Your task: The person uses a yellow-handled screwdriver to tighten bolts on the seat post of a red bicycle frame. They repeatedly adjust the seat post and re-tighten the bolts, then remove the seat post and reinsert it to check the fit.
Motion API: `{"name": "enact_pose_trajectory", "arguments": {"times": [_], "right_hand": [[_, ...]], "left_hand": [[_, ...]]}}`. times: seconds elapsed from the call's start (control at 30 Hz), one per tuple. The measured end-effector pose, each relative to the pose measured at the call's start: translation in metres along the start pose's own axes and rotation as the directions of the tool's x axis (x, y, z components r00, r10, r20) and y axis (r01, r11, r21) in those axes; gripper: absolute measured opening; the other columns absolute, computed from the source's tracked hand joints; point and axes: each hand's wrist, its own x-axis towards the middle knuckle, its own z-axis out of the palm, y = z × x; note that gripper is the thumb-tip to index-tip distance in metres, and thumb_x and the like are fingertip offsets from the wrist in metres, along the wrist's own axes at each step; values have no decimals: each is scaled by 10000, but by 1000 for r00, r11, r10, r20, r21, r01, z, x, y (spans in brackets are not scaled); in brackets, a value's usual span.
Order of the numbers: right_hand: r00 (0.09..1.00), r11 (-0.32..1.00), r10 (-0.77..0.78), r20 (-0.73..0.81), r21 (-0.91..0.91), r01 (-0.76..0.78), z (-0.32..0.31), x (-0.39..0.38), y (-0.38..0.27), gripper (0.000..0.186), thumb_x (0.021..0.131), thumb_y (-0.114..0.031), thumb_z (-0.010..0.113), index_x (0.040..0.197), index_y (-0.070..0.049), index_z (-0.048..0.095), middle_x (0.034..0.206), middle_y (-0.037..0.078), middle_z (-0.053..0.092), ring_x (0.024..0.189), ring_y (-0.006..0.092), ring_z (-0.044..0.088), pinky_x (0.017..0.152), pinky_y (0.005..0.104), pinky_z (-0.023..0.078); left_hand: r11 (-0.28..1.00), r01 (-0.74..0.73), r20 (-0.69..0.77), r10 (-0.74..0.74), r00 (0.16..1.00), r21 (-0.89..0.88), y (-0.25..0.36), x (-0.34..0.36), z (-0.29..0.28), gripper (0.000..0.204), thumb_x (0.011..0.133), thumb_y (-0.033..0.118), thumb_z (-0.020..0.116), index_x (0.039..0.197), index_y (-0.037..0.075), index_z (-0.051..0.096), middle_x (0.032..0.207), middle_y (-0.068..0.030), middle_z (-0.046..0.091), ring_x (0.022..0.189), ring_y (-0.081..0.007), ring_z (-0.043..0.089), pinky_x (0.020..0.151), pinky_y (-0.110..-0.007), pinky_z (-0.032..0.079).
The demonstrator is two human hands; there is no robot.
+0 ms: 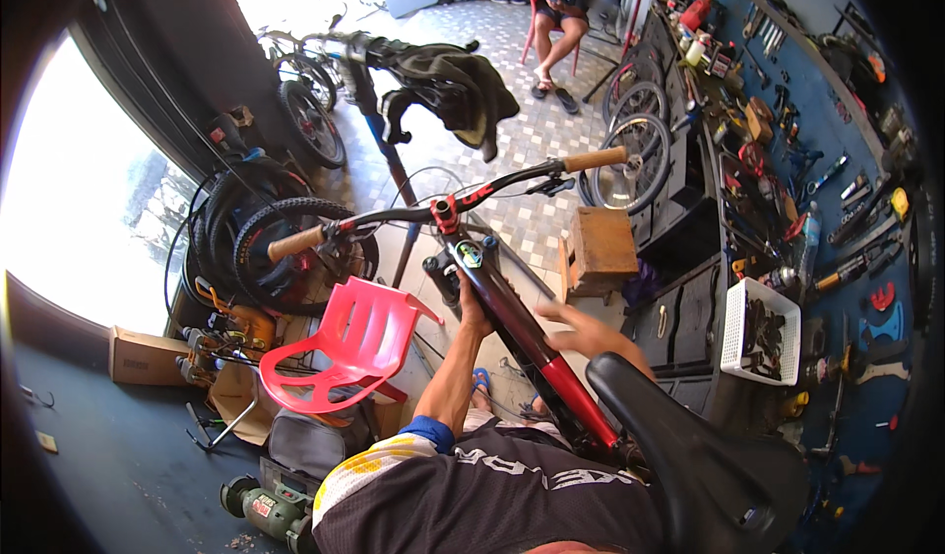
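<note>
Nearest, the black saddle (689, 456) juts in at lower right, covering the rear of the bike. The bike's red frame (517, 323) slants from beside the saddle up and leftward through the middle, between the hands. The left hand (474, 310) lies against the frame's left side, thumb up; its fingers pass out of sight, so I cannot tell how tightly it closes. The right hand (583, 338), fingers spread, is just right of the frame, too blurred to tell whether it touches.

At left, the red chair (366, 342) stands near the left forearm, with a narrow strip of floor toward the frame. At right, a white basket (733, 345) sits along the desk (689, 330); the dark pieces inside blur together.

Farther, the handlebar (512, 177) spans crosswise, its left end near the tires (303, 244), its right end near the wheels (638, 165) by the desk. A wooden box (602, 244) stands between frame and desk. Beyond, a dark cloth (453, 82) hides the top of a blue post (379, 133). Patterned tiles (536, 215) stretch on to a seated person (566, 11), cut off by the upper edge.
</note>
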Motion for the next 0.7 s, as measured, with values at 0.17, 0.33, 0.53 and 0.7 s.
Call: {"name": "enact_pose_trajectory", "arguments": {"times": [0.17, 0.33, 0.53, 0.7], "right_hand": [[935, 917, -352, 40, 217, 336, 1, -98, 9, 523, 957, -233, 661, 1383, 29, 509, 1420, 136, 514, 1314, 225, 489, 1104, 354, 389], [936, 963, 0, -351, 251, 94, 80, -106, 119, 361, 941, -87, 651, 1270, 11, 541, 1275, 113, 572, 1173, 192, 554, 1008, 342, 456], [785, 947, -158, -599, 133, 292, 88, -57, 123, 242, 922, 89, 640, 1134, -10, 580, 1102, 86, 642, 1003, 151, 632, 892, 327, 537], [641, 938, -296, -708, -88, 336, 37, 7, -11, 217, 865, 34, 733, 936, -37, 541, 799, 25, 595, 778, 122, 618, 723, 291, 537]], "left_hand": [[979, -164, -7, 165, 986, -124, 55, -20, -34, 1089, 667, 1005, 493, 1084, 14, 661, 976, -164, 693, 931, -347, 679, 919, -507, 550], [951, -305, -45, 303, 952, -50, 101, -44, -40, 1056, 724, 990, 437, 1055, 5, 627, 898, -152, 700, 848, -325, 697, 850, -478, 579], [895, -431, -114, 419, 901, -117, 138, -47, -55, 1047, 724, 986, 452, 1041, 10, 659, 928, -168, 701, 865, -327, 677, 885, -475, 554], [824, -559, -93, 552, 829, -93, 147, -37, -58, 1008, 751, 963, 461, 1231, 93, 625, 1063, -130, 695, 956, -315, 672, 902, -482, 552]]}}
